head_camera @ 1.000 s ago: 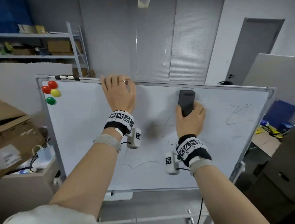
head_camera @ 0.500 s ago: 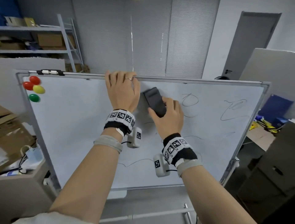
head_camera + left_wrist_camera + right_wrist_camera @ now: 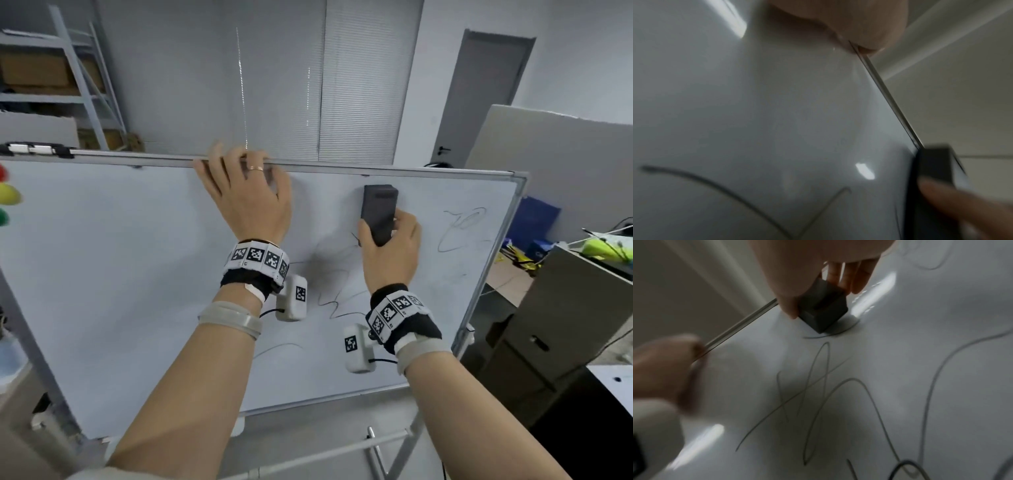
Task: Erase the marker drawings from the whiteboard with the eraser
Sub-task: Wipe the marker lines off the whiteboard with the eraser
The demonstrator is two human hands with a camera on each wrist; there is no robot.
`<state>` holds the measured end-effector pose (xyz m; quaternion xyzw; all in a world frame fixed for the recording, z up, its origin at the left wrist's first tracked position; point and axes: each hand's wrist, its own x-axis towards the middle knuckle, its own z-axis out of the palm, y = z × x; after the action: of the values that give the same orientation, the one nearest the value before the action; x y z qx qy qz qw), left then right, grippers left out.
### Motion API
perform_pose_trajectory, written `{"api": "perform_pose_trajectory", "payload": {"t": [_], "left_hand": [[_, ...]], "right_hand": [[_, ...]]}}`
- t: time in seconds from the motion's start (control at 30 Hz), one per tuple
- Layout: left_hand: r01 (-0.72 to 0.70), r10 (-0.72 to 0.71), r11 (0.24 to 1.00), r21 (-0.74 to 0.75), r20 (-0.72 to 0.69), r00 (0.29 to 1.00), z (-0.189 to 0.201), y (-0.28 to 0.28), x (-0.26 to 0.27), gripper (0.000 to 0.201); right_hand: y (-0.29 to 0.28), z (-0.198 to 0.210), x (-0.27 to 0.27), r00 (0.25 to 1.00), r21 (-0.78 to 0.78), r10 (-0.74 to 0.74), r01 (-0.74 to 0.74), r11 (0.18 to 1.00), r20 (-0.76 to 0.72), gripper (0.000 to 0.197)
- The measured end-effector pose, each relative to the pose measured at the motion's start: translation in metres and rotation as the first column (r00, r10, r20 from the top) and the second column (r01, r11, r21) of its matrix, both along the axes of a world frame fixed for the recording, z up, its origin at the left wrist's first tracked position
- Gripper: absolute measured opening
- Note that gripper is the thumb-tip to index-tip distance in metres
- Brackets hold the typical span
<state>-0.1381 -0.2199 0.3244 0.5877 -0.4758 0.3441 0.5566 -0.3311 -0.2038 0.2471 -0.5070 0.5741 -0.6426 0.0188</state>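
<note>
A tilted whiteboard (image 3: 102, 274) on a stand fills the head view. My right hand (image 3: 388, 250) grips a dark grey eraser (image 3: 378, 212) and presses it flat on the board near the top edge, right of centre. In the right wrist view the eraser (image 3: 822, 311) sits between thumb and fingers, just above thin black marker scribbles (image 3: 818, 394). My left hand (image 3: 246, 195) holds the board's top rim, fingers curled over it. More marker lines (image 3: 462, 229) lie to the right of the eraser and below both wrists (image 3: 335, 301).
Coloured magnets (image 3: 7, 195) stick at the board's left edge, and a clip (image 3: 34, 149) sits on its top rim. A grey cabinet (image 3: 561, 308) stands right of the board, metal shelving (image 3: 68, 85) behind on the left, a door (image 3: 479, 99) at the back.
The eraser has swept from beside my left hand back to the right along the top of the board and now stands upright. The scribble right of it there is gone. My left hand stays on the rim.
</note>
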Motion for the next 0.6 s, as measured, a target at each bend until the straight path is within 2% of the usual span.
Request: {"api": "perform_pose_trajectory", "payload": {"t": [0.1, 0.2, 0.3, 0.37, 0.43, 0.53, 0.6], "left_hand": [[0.035, -0.046, 0.994, 0.099, 0.111, 0.993, 0.000, -0.001, -0.021, 0.028], [0.012, -0.023, 0.995, 0.103, 0.103, 0.994, 0.003, -0.005, -0.030, 0.029], [-0.063, 0.056, 0.995, 0.083, 0.082, 0.995, 0.001, -0.008, -0.031, 0.027], [-0.134, 0.132, 0.988, 0.075, 0.038, 0.991, 0.003, -0.010, -0.039, 0.028], [-0.169, 0.171, 0.980, 0.102, -0.020, 0.985, 0.007, -0.012, -0.047, 0.031], [-0.142, 0.147, 0.982, 0.123, -0.038, 0.988, 0.007, -0.016, -0.069, 0.031], [-0.093, 0.091, 0.986, 0.136, 0.018, 0.996, 0.002, -0.018, -0.083, 0.031]], "right_hand": [[0.001, 0.006, 0.019, 0.965, -0.040, 0.123, -0.136, 0.990, -0.230, 0.049], [-0.003, 0.007, 0.017, 0.941, -0.078, 0.126, -0.157, 0.985, -0.314, 0.047], [-0.014, 0.002, -0.012, 0.978, -0.097, 0.059, -0.079, 0.992, -0.202, 0.048], [-0.023, -0.003, -0.047, 0.995, -0.067, 0.011, -0.017, 0.998, -0.097, 0.051], [-0.030, -0.006, -0.076, 0.998, -0.026, -0.039, 0.038, 0.999, -0.059, 0.054], [-0.038, -0.007, -0.107, 0.997, -0.017, -0.064, 0.064, 0.998, -0.049, 0.055], [-0.038, -0.005, -0.107, 0.998, -0.064, -0.038, 0.035, 0.997, -0.053, 0.054]]}}
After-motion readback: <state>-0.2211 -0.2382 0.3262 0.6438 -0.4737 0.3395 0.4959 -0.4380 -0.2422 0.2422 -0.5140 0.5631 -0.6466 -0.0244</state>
